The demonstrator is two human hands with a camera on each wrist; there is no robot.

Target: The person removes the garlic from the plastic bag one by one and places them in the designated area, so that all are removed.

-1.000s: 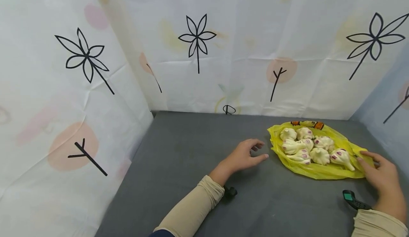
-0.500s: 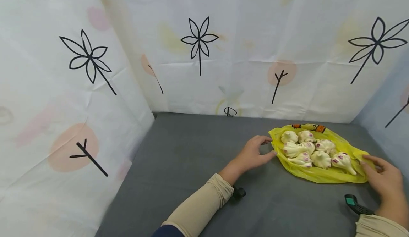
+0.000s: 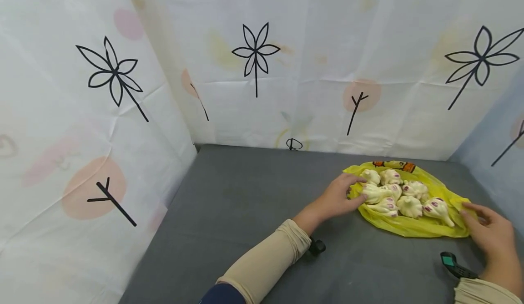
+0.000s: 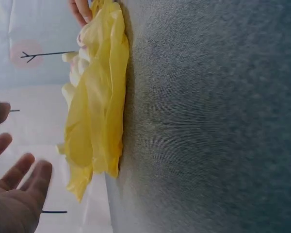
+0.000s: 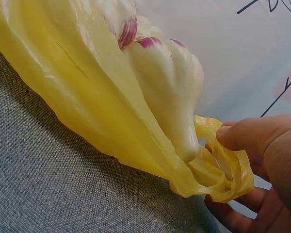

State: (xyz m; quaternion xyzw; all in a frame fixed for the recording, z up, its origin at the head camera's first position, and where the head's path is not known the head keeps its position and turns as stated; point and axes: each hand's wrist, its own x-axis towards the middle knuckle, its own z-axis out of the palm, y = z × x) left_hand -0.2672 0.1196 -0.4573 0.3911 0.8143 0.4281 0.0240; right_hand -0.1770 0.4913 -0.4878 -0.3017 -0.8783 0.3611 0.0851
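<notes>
A yellow plastic bag [image 3: 413, 229] lies spread on the table at the right, with several garlic bulbs [image 3: 410, 206] on top of it, whitish with purple streaks. My right hand [image 3: 493, 235] pinches the bag's right end; in the right wrist view its thumb [image 5: 237, 136] is on the bunched plastic, close to one bulb's stem [image 5: 169, 82]. Over the bag's left edge reaches my left hand [image 3: 335, 198], fingertips right at the leftmost bulbs. The left wrist view shows that hand's fingers [image 4: 39, 179] spread and apart, with nothing between them.
The table has a dark grey cover [image 3: 245, 195]. White cloth walls [image 3: 311, 58] with drawn plants enclose it at the back and sides. A black wrist device [image 3: 458, 266] with a green patch is at the right wrist, another dark one [image 3: 317, 246] under the left.
My left hand has moved right, from beside the bag to over its left edge at the garlic bulbs. The right hand stays on the bag's right end.
</notes>
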